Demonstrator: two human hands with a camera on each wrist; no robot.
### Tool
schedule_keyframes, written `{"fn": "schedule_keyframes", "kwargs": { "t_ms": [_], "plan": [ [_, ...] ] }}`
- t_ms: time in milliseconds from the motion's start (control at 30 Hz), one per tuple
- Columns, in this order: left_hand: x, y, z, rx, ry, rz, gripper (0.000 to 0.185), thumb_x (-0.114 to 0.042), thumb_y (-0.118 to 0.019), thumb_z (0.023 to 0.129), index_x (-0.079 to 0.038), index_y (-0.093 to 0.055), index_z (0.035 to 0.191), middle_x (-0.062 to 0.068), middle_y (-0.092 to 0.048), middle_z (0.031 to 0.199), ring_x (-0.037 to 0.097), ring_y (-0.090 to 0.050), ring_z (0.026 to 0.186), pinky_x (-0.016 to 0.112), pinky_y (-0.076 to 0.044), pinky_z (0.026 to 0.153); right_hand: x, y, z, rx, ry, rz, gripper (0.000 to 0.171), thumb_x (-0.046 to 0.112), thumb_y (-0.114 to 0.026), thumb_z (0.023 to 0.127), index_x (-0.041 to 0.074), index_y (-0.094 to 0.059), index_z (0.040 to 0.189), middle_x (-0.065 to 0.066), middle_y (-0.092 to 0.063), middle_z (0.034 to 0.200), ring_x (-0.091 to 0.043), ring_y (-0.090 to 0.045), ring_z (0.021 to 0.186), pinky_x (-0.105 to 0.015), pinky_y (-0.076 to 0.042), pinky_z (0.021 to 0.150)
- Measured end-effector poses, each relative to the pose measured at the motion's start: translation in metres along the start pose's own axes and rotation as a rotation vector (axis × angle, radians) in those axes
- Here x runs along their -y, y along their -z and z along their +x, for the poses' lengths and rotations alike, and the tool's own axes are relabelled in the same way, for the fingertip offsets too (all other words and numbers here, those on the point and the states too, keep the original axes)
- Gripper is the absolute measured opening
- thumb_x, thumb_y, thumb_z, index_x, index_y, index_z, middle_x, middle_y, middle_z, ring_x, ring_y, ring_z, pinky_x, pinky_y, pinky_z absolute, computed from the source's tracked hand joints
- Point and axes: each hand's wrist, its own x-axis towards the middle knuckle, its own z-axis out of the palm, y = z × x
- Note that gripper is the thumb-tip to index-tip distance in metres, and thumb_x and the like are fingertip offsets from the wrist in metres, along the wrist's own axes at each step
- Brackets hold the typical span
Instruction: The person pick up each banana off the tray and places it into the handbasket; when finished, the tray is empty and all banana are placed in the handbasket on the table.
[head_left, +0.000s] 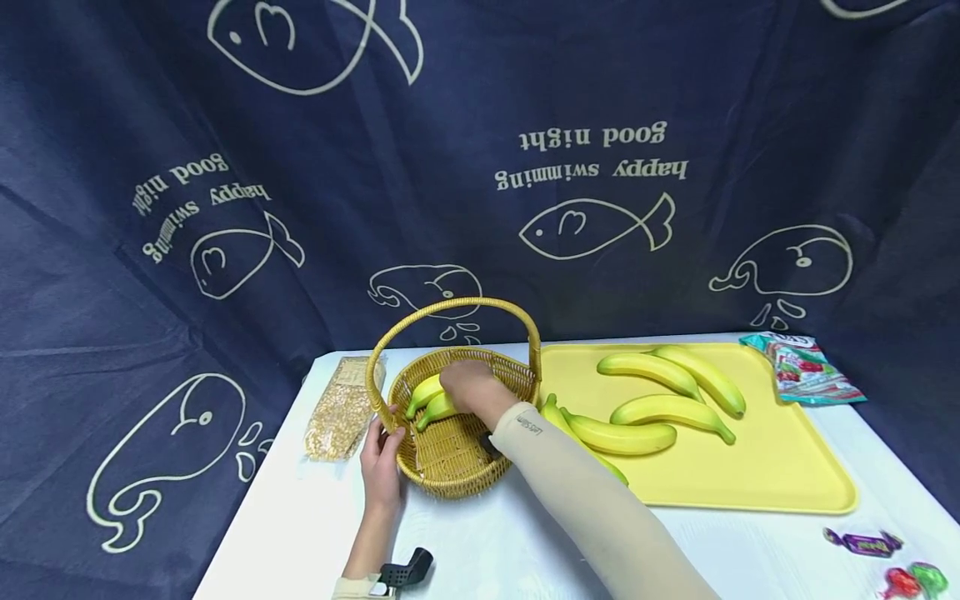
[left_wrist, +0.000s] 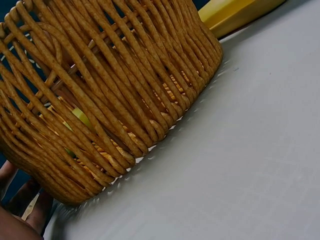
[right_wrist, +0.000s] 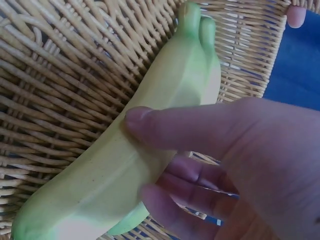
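A wicker basket (head_left: 450,486) with a tall arched handle stands on the white table. My left hand (head_left: 381,467) holds the basket's left side, its fingers at the rim by the foot of the handle. Inside the basket, my right hand (head_left: 474,387) grips a banana (right_wrist: 95,180), thumb on top and fingers curled along its side. A second banana (right_wrist: 215,75) lies right against it, mostly covered in the right wrist view. Both green stems point toward the basket's left side. Through the weave in the left wrist view, a bit of yellow-green (left_wrist: 80,117) shows.
Right of the basket is a yellow tray (head_left: 750,483) with several bananas (head_left: 622,435). A clear bag of grains (head_left: 341,412) lies to the left. A candy bag (head_left: 802,367) overlaps the tray's far right corner; wrapped candies (head_left: 866,543) lie near the front right. A dark blue cloth (head_left: 465,167) hangs behind.
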Motion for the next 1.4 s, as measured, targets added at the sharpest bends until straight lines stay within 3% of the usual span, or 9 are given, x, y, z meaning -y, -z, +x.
{"fn": "schedule_keyframes", "kwargs": {
  "t_ms": [400, 667, 800, 900, 1000, 1100, 1200, 1333, 1400],
  "plan": [
    [0.002, 0.003, -0.003, -0.008, 0.016, 0.023, 0.037, -0.004, -0.054, 0.095, -0.002, -0.054, 0.132, 0.02, -0.052, 0.132, 0.03, -0.049, 0.118, 0.02, -0.042, 0.087, 0.008, -0.002, -0.002, -0.002, 0.025, -0.028, 0.032, 0.01, -0.068, 0.085, 0.016, -0.066, 0.116, -0.002, -0.062, 0.11, -0.018, -0.058, 0.101, -0.033, -0.048, 0.085],
    [0.0, -0.001, 0.0, -0.005, 0.021, 0.0, 0.039, -0.005, -0.055, 0.094, -0.001, -0.053, 0.133, 0.02, -0.052, 0.131, 0.03, -0.05, 0.116, 0.022, -0.041, 0.088, 0.0, 0.003, -0.007, 0.009, 0.032, 0.068, 0.03, 0.014, -0.069, 0.084, 0.014, -0.065, 0.114, -0.004, -0.059, 0.105, -0.017, -0.056, 0.093, -0.032, -0.048, 0.08],
    [0.001, -0.001, -0.001, -0.009, 0.015, 0.0, 0.038, -0.004, -0.054, 0.094, 0.0, -0.053, 0.132, 0.021, -0.052, 0.131, 0.031, -0.05, 0.115, 0.022, -0.041, 0.087, -0.006, 0.011, -0.017, 0.01, 0.046, 0.122, 0.047, 0.013, -0.064, 0.085, 0.011, -0.057, 0.131, -0.007, -0.057, 0.12, -0.018, -0.055, 0.102, -0.033, -0.047, 0.086],
    [0.003, -0.001, -0.001, -0.006, 0.015, 0.0, 0.038, -0.004, -0.054, 0.095, 0.001, -0.053, 0.133, 0.022, -0.052, 0.131, 0.031, -0.05, 0.115, 0.022, -0.041, 0.088, -0.017, 0.016, -0.032, -0.032, 0.081, 0.181, 0.056, 0.016, -0.061, 0.089, 0.012, -0.045, 0.142, -0.008, -0.051, 0.134, -0.021, -0.05, 0.118, -0.034, -0.041, 0.097],
    [0.003, -0.002, -0.002, 0.001, 0.02, 0.009, 0.039, -0.003, -0.054, 0.095, 0.002, -0.052, 0.133, 0.022, -0.051, 0.132, 0.033, -0.049, 0.117, 0.021, -0.042, 0.087, -0.033, 0.02, -0.053, -0.115, 0.143, 0.253, 0.056, 0.017, -0.061, 0.09, 0.013, -0.043, 0.143, -0.007, -0.049, 0.138, -0.022, -0.046, 0.125, -0.036, -0.038, 0.101],
    [0.002, -0.002, -0.001, -0.008, 0.018, 0.028, 0.038, -0.003, -0.053, 0.095, 0.001, -0.053, 0.132, 0.02, -0.051, 0.133, 0.031, -0.05, 0.116, 0.021, -0.042, 0.087, -0.05, 0.024, -0.079, -0.221, 0.211, 0.291, 0.056, 0.017, -0.061, 0.089, 0.013, -0.043, 0.143, -0.006, -0.05, 0.137, -0.021, -0.049, 0.122, -0.035, -0.04, 0.099],
    [0.001, -0.001, 0.0, -0.013, 0.011, 0.028, 0.037, -0.004, -0.053, 0.095, -0.001, -0.054, 0.132, 0.019, -0.052, 0.133, 0.028, -0.05, 0.116, 0.021, -0.042, 0.088, -0.068, 0.027, -0.107, -0.301, 0.267, 0.319, 0.051, 0.019, -0.059, 0.09, 0.014, -0.048, 0.139, -0.001, -0.055, 0.125, -0.015, -0.055, 0.105, -0.032, -0.045, 0.088],
    [0.002, -0.001, 0.002, -0.003, 0.018, 0.039, 0.037, -0.005, -0.053, 0.095, -0.002, -0.054, 0.132, 0.02, -0.051, 0.133, 0.027, -0.05, 0.115, 0.021, -0.042, 0.087, -0.097, 0.018, -0.139, -0.346, 0.294, 0.374, 0.035, 0.021, -0.06, 0.091, 0.018, -0.06, 0.126, 0.006, -0.057, 0.11, -0.011, -0.054, 0.091, -0.03, -0.046, 0.078],
    [0.006, 0.001, 0.004, -0.007, 0.019, 0.031, 0.037, -0.005, -0.054, 0.095, -0.002, -0.054, 0.132, 0.02, -0.051, 0.133, 0.028, -0.05, 0.115, 0.021, -0.042, 0.087, -0.113, 0.009, -0.15, -0.348, 0.273, 0.404, 0.028, 0.018, -0.061, 0.091, 0.019, -0.064, 0.119, 0.006, -0.058, 0.108, -0.012, -0.056, 0.093, -0.031, -0.047, 0.079]
  ]
}}
